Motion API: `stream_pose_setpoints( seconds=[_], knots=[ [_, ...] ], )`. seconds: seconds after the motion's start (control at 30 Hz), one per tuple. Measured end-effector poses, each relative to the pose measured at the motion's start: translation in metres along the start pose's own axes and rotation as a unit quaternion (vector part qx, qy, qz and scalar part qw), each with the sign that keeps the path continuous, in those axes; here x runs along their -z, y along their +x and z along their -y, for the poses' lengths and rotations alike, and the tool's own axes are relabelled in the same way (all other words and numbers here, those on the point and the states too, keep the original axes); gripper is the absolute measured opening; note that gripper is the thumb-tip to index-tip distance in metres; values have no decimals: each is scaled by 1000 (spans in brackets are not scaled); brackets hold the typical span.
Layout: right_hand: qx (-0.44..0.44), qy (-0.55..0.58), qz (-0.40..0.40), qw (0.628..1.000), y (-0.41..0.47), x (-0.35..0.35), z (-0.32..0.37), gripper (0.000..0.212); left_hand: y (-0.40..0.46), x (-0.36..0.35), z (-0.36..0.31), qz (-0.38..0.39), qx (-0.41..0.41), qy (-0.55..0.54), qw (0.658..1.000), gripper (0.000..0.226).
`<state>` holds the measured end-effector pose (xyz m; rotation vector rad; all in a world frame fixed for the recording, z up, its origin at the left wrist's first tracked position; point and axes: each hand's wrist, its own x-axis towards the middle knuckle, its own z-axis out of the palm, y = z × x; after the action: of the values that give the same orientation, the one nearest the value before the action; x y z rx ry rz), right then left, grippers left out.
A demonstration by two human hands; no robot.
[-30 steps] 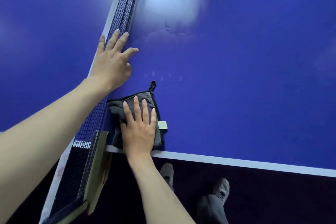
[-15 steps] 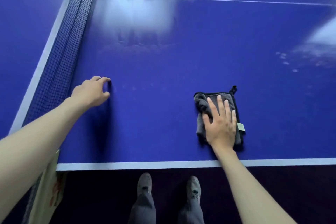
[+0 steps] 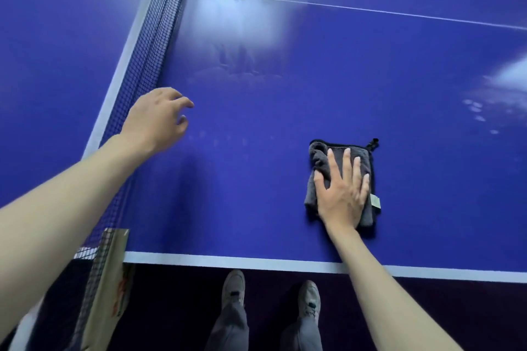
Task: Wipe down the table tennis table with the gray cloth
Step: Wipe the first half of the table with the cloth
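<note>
The folded gray cloth lies on the blue table tennis table, a little in from its near white edge line. My right hand presses flat on the cloth with straight, spread fingers. A black hanging loop sticks out at the cloth's far right corner and a pale tag at its right side. My left hand hovers above the table beside the net, fingers loosely curled and holding nothing.
The net runs from near left to far centre, clamped on a post at the table's near edge. Smudges and fingerprints show on the surface at the far centre and right. My shoes stand on dark floor below the edge.
My right hand slid the cloth from beside the net to the right along the near edge. My left hand left the net and now hovers over the table with loosely curled fingers.
</note>
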<state>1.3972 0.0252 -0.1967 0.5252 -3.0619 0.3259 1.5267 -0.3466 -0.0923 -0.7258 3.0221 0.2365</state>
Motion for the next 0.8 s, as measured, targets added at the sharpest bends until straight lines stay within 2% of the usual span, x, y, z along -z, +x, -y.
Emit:
stream_pose_setpoints(
  seconds=[0.07,0.13,0.3,0.43,0.53,0.63,0.7,0.8],
  knots=[
    [42,-1,3,999,-12,-13,54,65,0,14,21,-56,-31,38,997,33],
    [80,5,9,997,-25,-25,110,66,-3,29,39,-82,-18,56,995,37],
    [172,29,49,983,-73,-54,251,68,-23,42,67,-34,100,15,994,50],
    [194,52,87,976,-98,-69,328,71,-32,33,72,-26,118,-20,992,53],
    [221,60,101,968,-95,-72,326,71,-27,22,61,-66,93,63,991,48],
    [240,68,83,965,-71,-69,283,65,-13,13,36,-87,71,110,988,39],
    [216,70,69,971,-47,-59,242,65,2,7,17,-86,46,117,988,38],
    [194,62,68,977,-7,-42,172,66,22,-2,-18,-45,41,71,996,41]
  ],
)
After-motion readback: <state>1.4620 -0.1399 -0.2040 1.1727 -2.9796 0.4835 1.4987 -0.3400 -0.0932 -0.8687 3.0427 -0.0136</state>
